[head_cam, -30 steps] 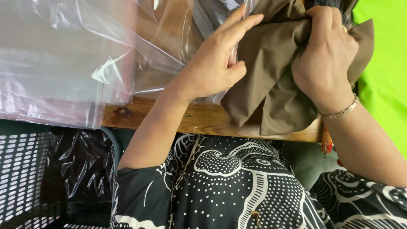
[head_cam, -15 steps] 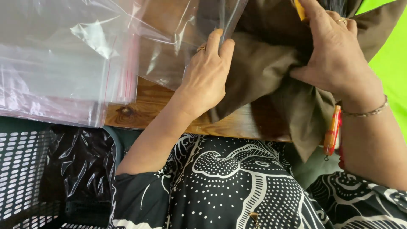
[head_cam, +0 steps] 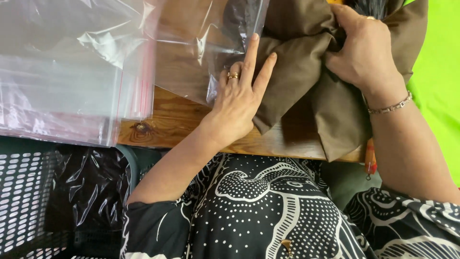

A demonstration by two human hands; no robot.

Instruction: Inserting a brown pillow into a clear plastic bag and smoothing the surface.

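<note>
A bundle of brown fabric (head_cam: 306, 72) lies on the wooden table (head_cam: 177, 122), its lower corner hanging over the near edge. My right hand (head_cam: 362, 52) grips a bunched fold at the fabric's top right. My left hand (head_cam: 239, 93) lies flat with fingers spread, partly on the fabric's left side and partly on the mouth of a clear plastic bag (head_cam: 211, 43). The fabric's left end sits inside that bag's opening.
A stack of clear zip bags with red seal strips (head_cam: 67, 72) covers the table's left. A grey perforated basket lined with black plastic (head_cam: 57, 196) stands below left. Bright green cloth (head_cam: 438, 72) lies at right. An orange-red object (head_cam: 370, 160) hangs under the table edge.
My left hand let go of its pinch on the bag's edge and flattened against fabric and bag. My right hand shifted its grip and the fabric bunched further toward the bag.
</note>
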